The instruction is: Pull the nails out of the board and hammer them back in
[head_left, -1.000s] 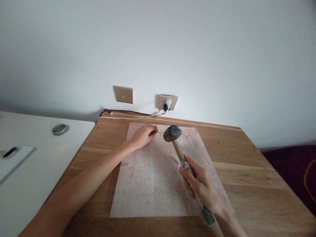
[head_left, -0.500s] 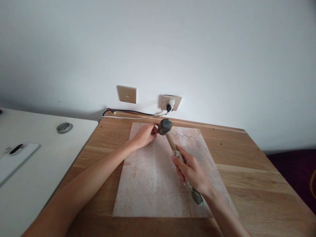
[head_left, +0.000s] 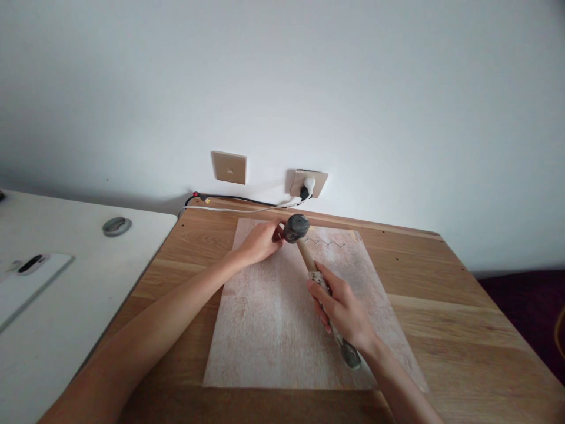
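My right hand is wrapped round the worn handle of a rubber mallet with a dark head. The mallet slants up and away over a pale, blotchy board. Close beside the mallet head, at the board's far part, my left hand has its fingers pinched together. Whatever lies between those fingertips is hidden by the hand and the mallet head. Just right of the head, several thin nail-like pieces form a row on the board.
Under the board is a wooden tabletop against the wall. Black and white cables run along its back edge to a wall socket. To the left, a white desk carries a grey round piece and a white phone-like device.
The view has shifted very slightly. Both hands keep nearly the same pose, and the mallet head stays beside my left fingers.
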Tool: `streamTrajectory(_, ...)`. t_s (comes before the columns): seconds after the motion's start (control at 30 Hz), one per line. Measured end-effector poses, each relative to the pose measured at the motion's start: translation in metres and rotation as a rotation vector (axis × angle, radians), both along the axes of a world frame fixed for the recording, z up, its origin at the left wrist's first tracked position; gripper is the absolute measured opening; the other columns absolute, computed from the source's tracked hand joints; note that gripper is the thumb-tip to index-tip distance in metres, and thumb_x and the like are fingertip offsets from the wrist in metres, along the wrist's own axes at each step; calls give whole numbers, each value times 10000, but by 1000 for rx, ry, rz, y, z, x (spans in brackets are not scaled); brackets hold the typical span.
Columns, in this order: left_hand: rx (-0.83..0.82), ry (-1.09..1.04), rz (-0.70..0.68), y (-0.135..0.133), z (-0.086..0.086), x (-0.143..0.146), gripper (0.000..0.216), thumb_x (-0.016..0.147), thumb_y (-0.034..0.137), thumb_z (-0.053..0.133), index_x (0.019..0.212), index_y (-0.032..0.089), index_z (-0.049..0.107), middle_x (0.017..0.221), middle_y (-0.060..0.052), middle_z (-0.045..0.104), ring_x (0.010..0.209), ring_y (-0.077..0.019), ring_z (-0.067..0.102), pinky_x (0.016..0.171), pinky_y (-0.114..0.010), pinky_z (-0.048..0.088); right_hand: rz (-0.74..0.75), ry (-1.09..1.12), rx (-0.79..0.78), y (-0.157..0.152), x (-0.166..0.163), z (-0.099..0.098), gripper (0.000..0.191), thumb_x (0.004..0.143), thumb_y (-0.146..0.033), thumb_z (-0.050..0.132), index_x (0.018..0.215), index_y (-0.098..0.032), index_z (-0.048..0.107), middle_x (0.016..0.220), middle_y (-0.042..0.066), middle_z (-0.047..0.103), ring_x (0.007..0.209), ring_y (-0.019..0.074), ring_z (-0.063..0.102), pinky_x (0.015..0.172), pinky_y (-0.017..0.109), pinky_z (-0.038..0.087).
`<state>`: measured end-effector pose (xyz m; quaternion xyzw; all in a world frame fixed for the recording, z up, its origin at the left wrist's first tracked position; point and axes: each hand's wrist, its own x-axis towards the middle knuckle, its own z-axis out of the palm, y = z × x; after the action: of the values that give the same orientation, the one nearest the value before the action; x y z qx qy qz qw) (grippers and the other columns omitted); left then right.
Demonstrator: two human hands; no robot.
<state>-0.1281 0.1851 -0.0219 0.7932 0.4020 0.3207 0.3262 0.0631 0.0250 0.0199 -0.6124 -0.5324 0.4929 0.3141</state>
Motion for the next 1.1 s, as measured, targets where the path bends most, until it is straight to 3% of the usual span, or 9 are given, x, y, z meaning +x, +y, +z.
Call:
streamTrajectory(0.5, -15, -44, -35, 3, -2, 0, 365, 792, 31, 620, 1124, 170, 677, 802, -4, 734, 721, -160, 685, 683, -249, 498, -20, 7, -6, -2, -4, 2, 559, 948, -533, 542, 1350, -145, 517, 481, -134, 456, 331, 98, 399, 313, 185, 363)
streamTrajectory(0.73, -4, -24, -32, 2, -3, -3, 354, 807, 73, 646, 1147, 165, 616, 887, -22, 714, 754, -149, 669, 721, -265, 520, -119, 35, 24, -14, 10, 6, 488, 918, -577, 609, 1190, -176, 550, 474, -127, 454, 328, 92, 374, 304, 193, 352)
streamTrajectory(0.83, 145, 70, -43, -8, 11, -2, 339, 816, 103, 667, 1139, 168, 590, 1029, -67, 698, 854, -173, 674, 790, -304, 540, -200, 50, 69, -32, 28, 8, 374, 936, -588, 624, 949, -227, 527, 464, -110, 462, 327, 76, 363, 311, 184, 354)
streamTrajectory(0.9, 320, 164, -145, -24, 25, 3, 295, 867, 118, 649, 1150, 180, 594, 1121, -90, 688, 958, -198, 680, 872, -335, 542, -254, 56, 76, -44, 43, 8, 378, 952, -586, 622, 863, -244, 489, 450, -106, 450, 320, 71, 354, 311, 179, 359)
streamTrajectory(1.0, 611, 395, -420, -58, 40, 17, 158, 926, 139, 634, 1078, 185, 635, 992, -74, 714, 973, -230, 683, 890, -356, 532, -358, 74, 40, -59, 63, 4, 369, 942, -598, 637, 946, -243, 536, 457, -106, 448, 310, 79, 360, 300, 182, 364)
streamTrajectory(1.1, 831, 559, -514, -91, 41, 35, 92, 951, 98, 605, 984, 167, 658, 807, -58, 697, 821, -222, 675, 758, -347, 514, -438, 101, 19, -70, 75, -2, 431, 910, -614, 667, 1095, -236, 572, 511, -93, 491, 312, 82, 371, 285, 185, 355)
